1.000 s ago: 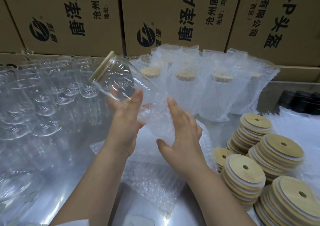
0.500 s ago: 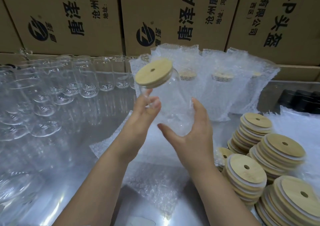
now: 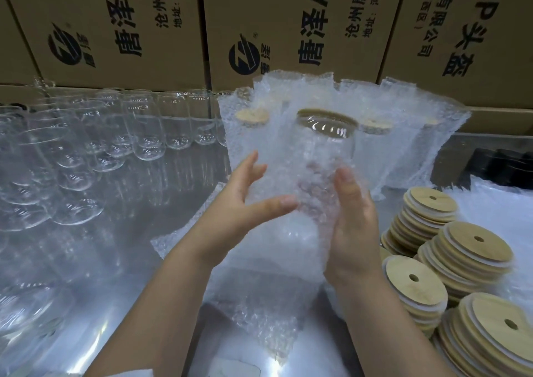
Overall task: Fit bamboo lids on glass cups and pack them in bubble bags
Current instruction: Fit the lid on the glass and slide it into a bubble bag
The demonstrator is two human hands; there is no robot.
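Cup (image 3: pixel 325 148) now upright between left hand (image 3: pixel 239 203), right hand (image 3: pixel 355 226), near bagged row (image 3: pixel 409 148)

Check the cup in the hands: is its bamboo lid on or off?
On. The bamboo lid sits across the mouth of the glass cup, held upright between left hand and right hand.

bare forearms, left hand (image 3: pixel 245 203) and right hand (image 3: pixel 356 223) with short plain nails, white sleeve (image 3: pixel 127 373) edge

Printed cardboard boxes (image 3: pixel 288 16) behind a shiny table (image 3: pixel 127 261), black objects (image 3: pixel 501 169) at its far right.
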